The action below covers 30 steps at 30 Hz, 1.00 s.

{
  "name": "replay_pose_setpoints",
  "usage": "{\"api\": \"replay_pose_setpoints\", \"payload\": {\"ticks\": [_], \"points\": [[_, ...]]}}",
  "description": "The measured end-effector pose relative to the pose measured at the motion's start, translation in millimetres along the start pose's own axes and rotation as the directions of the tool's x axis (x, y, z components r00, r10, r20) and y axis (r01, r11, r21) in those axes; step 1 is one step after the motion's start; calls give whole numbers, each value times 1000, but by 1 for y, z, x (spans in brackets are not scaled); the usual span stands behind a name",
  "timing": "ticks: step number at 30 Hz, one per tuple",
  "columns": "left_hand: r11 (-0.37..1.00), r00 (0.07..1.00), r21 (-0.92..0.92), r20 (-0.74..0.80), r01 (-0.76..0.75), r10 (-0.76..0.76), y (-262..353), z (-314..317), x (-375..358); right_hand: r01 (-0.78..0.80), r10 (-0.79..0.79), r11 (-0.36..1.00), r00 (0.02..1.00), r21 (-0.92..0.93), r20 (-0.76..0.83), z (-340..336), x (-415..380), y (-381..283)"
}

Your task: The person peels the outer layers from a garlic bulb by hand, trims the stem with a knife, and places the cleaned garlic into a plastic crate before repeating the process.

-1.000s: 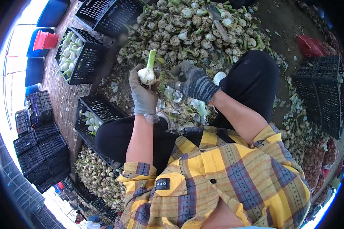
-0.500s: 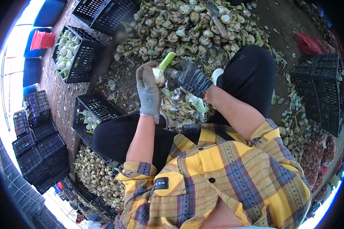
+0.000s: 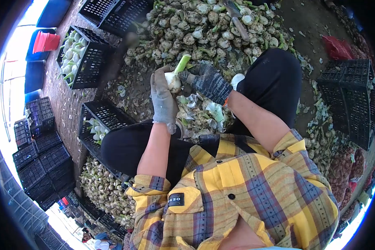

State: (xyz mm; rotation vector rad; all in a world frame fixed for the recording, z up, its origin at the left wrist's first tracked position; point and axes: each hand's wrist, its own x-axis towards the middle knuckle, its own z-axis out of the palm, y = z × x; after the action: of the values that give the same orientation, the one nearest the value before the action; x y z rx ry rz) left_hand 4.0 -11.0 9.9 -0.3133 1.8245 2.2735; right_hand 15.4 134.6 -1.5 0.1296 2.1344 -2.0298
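Hands (image 3: 163, 98) (image 3: 208, 82) grip a white bulb (image 3: 173, 81) between them

The bulb (image 3: 173, 81) is white with a pale green stalk. The left hand (image 3: 163, 98) wears a grey glove, the right hand (image 3: 208, 82) a dark speckled one. The shirt (image 3: 237, 191) is yellow plaid with purple-grey stripes. At 10 o'clock, the crate (image 3: 96, 62) is black.

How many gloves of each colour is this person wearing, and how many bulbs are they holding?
Light grey glove, left hand: 1
Dark glove, right hand: 1
White bulb, held in left hand: 1
Total: 3
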Motion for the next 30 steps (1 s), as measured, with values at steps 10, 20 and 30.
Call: {"api": "replay_pose_setpoints", "payload": {"ticks": [10,20,30], "points": [[994,989,-51,115,99,-92,3,-1,-1,93,-115,983,984,-159,-133,4,5,18],[993,997,98,43,-67,63,-11,0,-4,36,-32,999,984,22,-174,7,0,16],[970,961,36,131,239,-242,-2,2,-5,-15,-49,962,972,-272,-229,3,-2,7]]}}
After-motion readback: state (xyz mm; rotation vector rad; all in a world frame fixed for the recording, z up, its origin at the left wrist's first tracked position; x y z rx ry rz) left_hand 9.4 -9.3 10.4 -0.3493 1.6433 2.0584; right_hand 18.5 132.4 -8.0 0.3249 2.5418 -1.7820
